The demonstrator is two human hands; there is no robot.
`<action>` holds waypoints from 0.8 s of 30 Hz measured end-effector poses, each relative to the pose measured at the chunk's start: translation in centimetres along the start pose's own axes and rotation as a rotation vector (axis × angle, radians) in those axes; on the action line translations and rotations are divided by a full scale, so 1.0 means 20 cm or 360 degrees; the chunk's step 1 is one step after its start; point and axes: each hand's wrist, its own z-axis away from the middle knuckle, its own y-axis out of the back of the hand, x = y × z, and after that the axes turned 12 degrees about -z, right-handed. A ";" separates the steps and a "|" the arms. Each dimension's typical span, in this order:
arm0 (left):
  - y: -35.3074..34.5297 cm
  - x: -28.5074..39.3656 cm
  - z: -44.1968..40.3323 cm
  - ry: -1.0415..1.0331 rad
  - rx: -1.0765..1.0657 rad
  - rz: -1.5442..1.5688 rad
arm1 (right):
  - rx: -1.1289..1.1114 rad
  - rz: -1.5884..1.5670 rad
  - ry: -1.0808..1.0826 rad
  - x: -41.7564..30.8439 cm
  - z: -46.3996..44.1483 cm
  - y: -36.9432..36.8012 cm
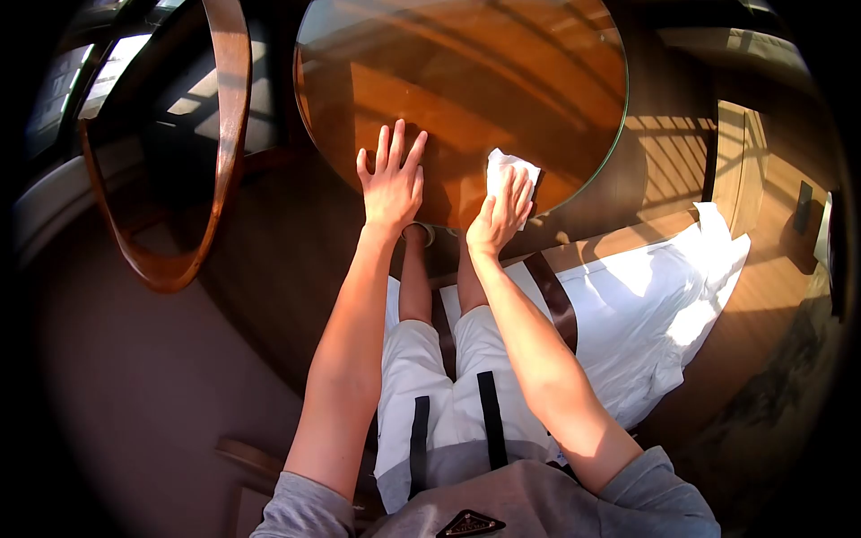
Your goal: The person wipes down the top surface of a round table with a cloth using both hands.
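Note:
A round glass-topped wooden table (466,72) fills the upper middle of the view, with sunlight and shadow bars across it. My left hand (392,184) lies on its near part, fingers spread, holding nothing. To the right, my right hand (504,208) presses a crumpled white cloth or tissue (500,164) against the glass close to the near right edge. The fingers rest over the white piece, and part of it sticks out beyond them on the far side and at the right.
A curved wooden chair frame (235,99) stands at the upper left. White fabric with brown bands (628,296) spreads beside my legs on the right. Dark window frames are at the upper left. A wooden cabinet or panel (740,161) is at the right.

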 end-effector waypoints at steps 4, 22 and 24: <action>0.00 -0.08 -0.01 0.0100 0.0148 -0.0015 | -0.0215 0.0008 0.0230 -0.11 0.15 -0.10; -0.01 -0.24 -0.05 0.0083 0.0112 -0.0137 | -0.0039 0.0098 0.0532 -0.16 -0.62 -0.08; -0.02 -0.24 -0.05 0.0083 0.0099 -0.0174 | 0.0075 0.0054 0.0496 -0.26 -0.48 -0.20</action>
